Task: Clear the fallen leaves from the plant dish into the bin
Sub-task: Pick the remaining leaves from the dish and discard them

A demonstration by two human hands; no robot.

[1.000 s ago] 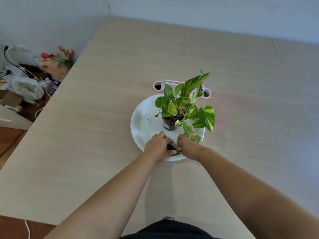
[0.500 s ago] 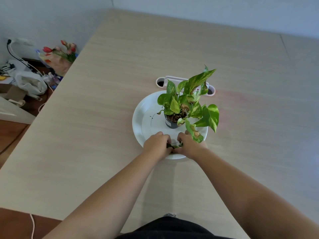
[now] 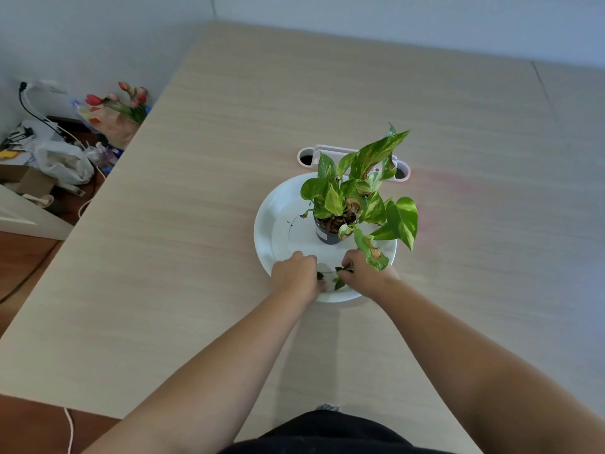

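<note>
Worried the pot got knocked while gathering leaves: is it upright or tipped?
Upright. The black pot stands flat on the white dish, soil facing up, apart from both hands.

Both your bare forearms reach forward and converge. Your left hand point(image 3: 296, 273) curls knuckles-up; your right hand point(image 3: 366, 273) pinches its fingertips together, the two hands slightly apart.

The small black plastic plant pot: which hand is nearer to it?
Right. The right hand sits just below the small black plastic plant pot; the left hand is further off, down-left.
</note>
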